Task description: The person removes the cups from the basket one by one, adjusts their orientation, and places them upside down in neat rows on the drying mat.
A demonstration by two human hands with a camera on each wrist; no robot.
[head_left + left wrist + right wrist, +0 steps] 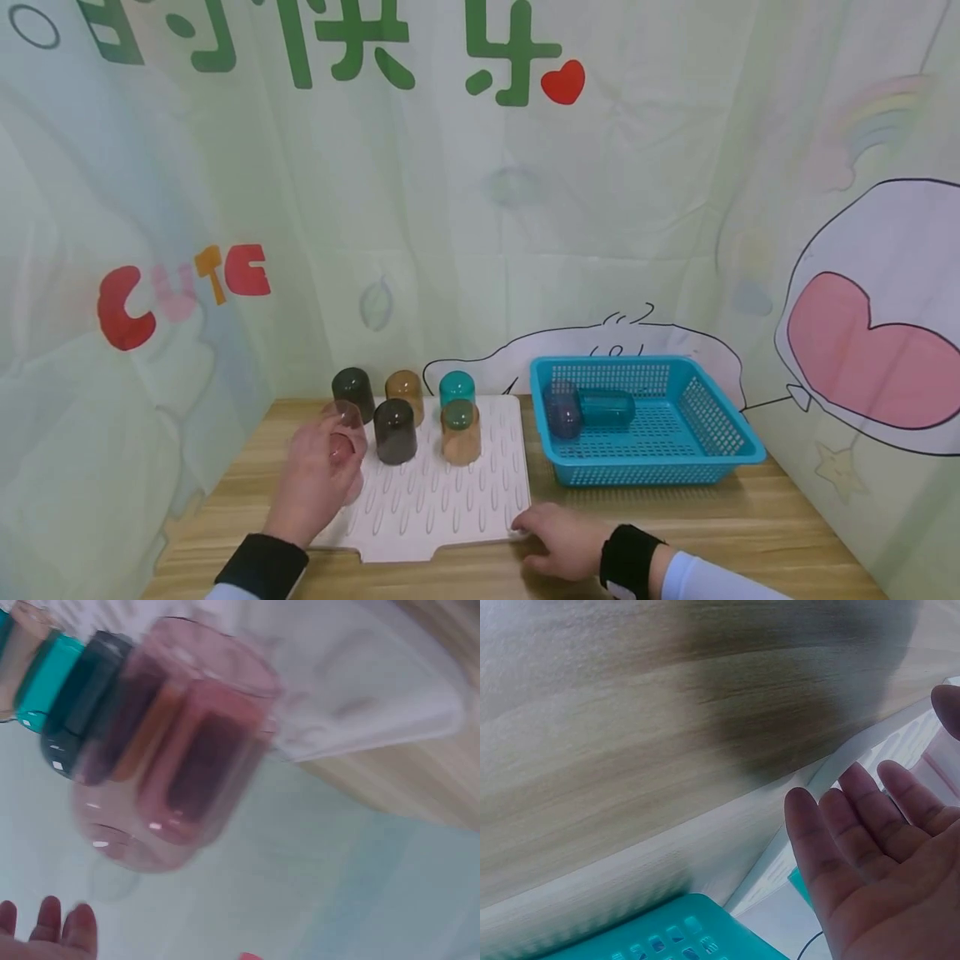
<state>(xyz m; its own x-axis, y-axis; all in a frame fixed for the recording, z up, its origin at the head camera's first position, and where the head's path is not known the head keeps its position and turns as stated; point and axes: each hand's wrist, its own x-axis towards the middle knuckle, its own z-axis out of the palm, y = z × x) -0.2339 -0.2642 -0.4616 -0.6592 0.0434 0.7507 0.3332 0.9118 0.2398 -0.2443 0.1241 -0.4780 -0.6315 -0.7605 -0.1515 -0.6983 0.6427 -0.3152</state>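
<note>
Upside-down see-through cups stand on a white ridged drying tray [465, 521]. My left hand [311, 479] is beside the pink cups [348, 412] at the tray's left side. In the left wrist view its extended fingers [49, 926] appear apart from the pink cup [172, 765], with a second pink one seen through it. Near them are a black cup [352, 393], a dark grey cup [395, 433], two amber cups [405, 396] and a teal cup [457, 387]. My right hand [566, 542] lies at the tray's front right corner, fingers [847, 832] loosely extended, holding nothing.
A blue plastic basket [652, 473] stands right of the tray, holding a purple cup [562, 412] and a teal-blue cup [611, 408] on its side. The wooden table [637, 504] ends at a printed curtain [637, 208] behind and on both sides.
</note>
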